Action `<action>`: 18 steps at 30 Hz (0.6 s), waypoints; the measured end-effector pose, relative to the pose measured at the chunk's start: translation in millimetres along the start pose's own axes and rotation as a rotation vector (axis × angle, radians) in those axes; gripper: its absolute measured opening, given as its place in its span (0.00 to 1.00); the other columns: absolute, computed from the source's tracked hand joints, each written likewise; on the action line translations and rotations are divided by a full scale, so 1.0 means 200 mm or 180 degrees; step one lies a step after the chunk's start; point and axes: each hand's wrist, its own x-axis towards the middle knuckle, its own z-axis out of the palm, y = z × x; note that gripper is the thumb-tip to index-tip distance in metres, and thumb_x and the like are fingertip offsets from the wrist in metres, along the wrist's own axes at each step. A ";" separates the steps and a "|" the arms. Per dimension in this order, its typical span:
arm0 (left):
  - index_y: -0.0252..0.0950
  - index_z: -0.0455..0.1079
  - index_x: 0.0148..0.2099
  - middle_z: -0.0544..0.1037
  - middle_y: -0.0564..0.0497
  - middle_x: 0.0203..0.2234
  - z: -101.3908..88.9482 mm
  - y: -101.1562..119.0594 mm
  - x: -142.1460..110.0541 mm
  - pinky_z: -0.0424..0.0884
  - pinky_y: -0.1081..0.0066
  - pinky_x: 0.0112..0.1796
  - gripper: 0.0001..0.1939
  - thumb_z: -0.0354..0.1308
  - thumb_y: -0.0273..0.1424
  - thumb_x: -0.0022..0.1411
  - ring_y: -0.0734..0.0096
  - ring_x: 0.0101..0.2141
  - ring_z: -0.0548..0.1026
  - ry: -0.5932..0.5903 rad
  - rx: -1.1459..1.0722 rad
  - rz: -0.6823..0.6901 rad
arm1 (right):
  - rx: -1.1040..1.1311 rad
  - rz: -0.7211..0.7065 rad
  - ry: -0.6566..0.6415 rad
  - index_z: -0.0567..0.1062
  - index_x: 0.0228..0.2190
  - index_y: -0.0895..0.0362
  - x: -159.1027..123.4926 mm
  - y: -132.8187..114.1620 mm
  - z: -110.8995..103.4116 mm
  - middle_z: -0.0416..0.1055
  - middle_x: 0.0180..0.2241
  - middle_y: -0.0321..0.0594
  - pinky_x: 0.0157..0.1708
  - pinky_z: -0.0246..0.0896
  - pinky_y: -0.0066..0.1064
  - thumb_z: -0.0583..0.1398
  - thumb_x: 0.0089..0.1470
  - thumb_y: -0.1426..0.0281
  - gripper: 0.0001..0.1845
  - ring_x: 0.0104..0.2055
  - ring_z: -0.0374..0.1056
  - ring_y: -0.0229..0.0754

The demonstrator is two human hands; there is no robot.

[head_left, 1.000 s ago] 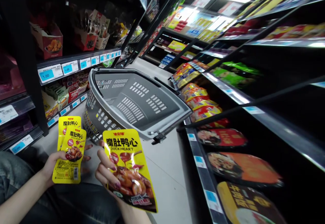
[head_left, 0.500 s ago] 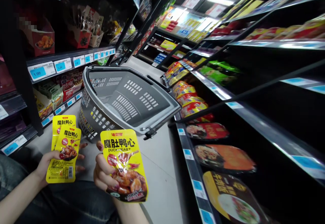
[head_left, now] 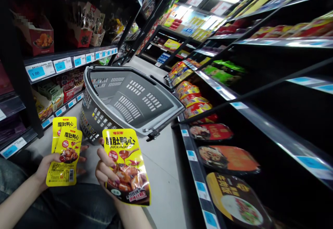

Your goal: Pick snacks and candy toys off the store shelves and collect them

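Note:
Two small yellow duck heart packets (head_left: 68, 158) overlap like a fan in my left hand (head_left: 46, 165). Its thumb presses across their front, and the other fingertips show past the packets' right edge. A larger-looking yellow duck heart packet (head_left: 127, 166) is gripped by my right hand (head_left: 105, 170), front side towards me, tilted slightly. Fingers lie over its left edge; the thumb is mostly hidden. Just beyond both hands stands a grey plastic shopping basket (head_left: 114, 94) with slotted walls, and no goods show inside it.
On the left, a shelf with price tags (head_left: 62, 64) carries red snack boxes (head_left: 41, 38) and more packets below. Along the right, low shelves hold packaged meals (head_left: 236, 199) and red-and-yellow bags (head_left: 195, 100). Pale floor (head_left: 166, 173) runs between them.
The view has swung slightly, so shelves and basket sit further left in the picture. Both hands keep their packets; the right one has tilted a little.

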 end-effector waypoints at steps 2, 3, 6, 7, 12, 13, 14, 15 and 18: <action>0.33 0.63 0.57 0.79 0.43 0.41 0.00 0.00 0.00 0.67 0.57 0.43 0.31 0.49 0.25 0.47 0.53 0.40 0.75 -0.0024 -0.0013 0.0015 | 0.0007 -0.0048 0.0151 0.66 0.36 0.54 0.00 0.00 0.01 0.47 0.17 0.22 0.15 0.33 0.21 0.58 0.47 0.63 0.13 0.11 0.29 0.22; 0.32 0.63 0.57 0.79 0.43 0.40 0.01 0.00 0.00 0.68 0.58 0.42 0.31 0.50 0.25 0.47 0.53 0.40 0.76 -0.0066 0.0004 -0.0021 | 0.0036 -0.0052 0.0189 0.66 0.35 0.54 0.00 0.00 0.02 0.47 0.18 0.22 0.15 0.33 0.21 0.58 0.47 0.65 0.12 0.12 0.29 0.22; 0.31 0.65 0.56 0.80 0.42 0.38 0.03 0.01 0.00 0.69 0.61 0.39 0.30 0.50 0.26 0.48 0.54 0.37 0.77 -0.0145 0.0065 -0.0145 | 0.0185 -0.0050 0.0166 0.67 0.35 0.55 0.00 -0.01 0.02 0.48 0.18 0.23 0.16 0.35 0.20 0.58 0.47 0.66 0.11 0.12 0.31 0.22; 0.31 0.66 0.55 0.80 0.42 0.38 0.04 0.01 0.00 0.69 0.61 0.39 0.29 0.50 0.26 0.48 0.54 0.37 0.77 -0.0154 0.0079 -0.0151 | 0.0237 -0.0049 0.0127 0.67 0.35 0.55 0.00 -0.01 0.02 0.49 0.18 0.23 0.16 0.36 0.19 0.57 0.47 0.66 0.11 0.12 0.32 0.22; 0.32 0.65 0.55 0.80 0.43 0.38 0.04 0.01 0.00 0.69 0.60 0.40 0.29 0.50 0.26 0.49 0.54 0.37 0.77 -0.0115 0.0029 -0.0072 | 0.0400 -0.0086 0.0064 0.68 0.35 0.55 -0.01 -0.01 0.02 0.50 0.18 0.24 0.16 0.36 0.19 0.57 0.48 0.68 0.10 0.11 0.33 0.21; 0.32 0.65 0.56 0.80 0.43 0.38 0.03 0.01 0.00 0.68 0.60 0.40 0.29 0.49 0.26 0.49 0.54 0.37 0.77 -0.0115 0.0001 -0.0090 | 0.0412 -0.0109 0.0099 0.68 0.35 0.55 -0.01 -0.01 0.03 0.50 0.18 0.24 0.16 0.36 0.19 0.57 0.47 0.68 0.09 0.11 0.33 0.21; 0.32 0.64 0.56 0.80 0.43 0.38 0.03 0.01 0.00 0.68 0.60 0.41 0.30 0.49 0.26 0.49 0.54 0.37 0.77 -0.0123 -0.0017 -0.0123 | 0.0415 -0.0135 0.0140 0.68 0.35 0.55 -0.01 -0.01 0.03 0.50 0.19 0.24 0.15 0.35 0.19 0.58 0.47 0.69 0.10 0.11 0.33 0.21; 0.32 0.64 0.57 0.80 0.43 0.38 0.02 0.01 0.00 0.68 0.60 0.41 0.30 0.49 0.26 0.49 0.54 0.37 0.77 -0.0132 -0.0026 -0.0155 | 0.0407 -0.0154 0.0188 0.68 0.34 0.55 -0.01 -0.01 0.04 0.50 0.19 0.24 0.15 0.35 0.19 0.58 0.46 0.69 0.10 0.11 0.33 0.21; 0.32 0.64 0.57 0.80 0.44 0.38 0.00 0.01 -0.01 0.67 0.59 0.42 0.30 0.50 0.26 0.48 0.53 0.37 0.77 -0.0129 -0.0007 -0.0215 | 0.0290 -0.0157 0.0298 0.68 0.35 0.55 -0.01 -0.01 0.05 0.49 0.18 0.23 0.15 0.34 0.19 0.59 0.45 0.68 0.11 0.12 0.32 0.21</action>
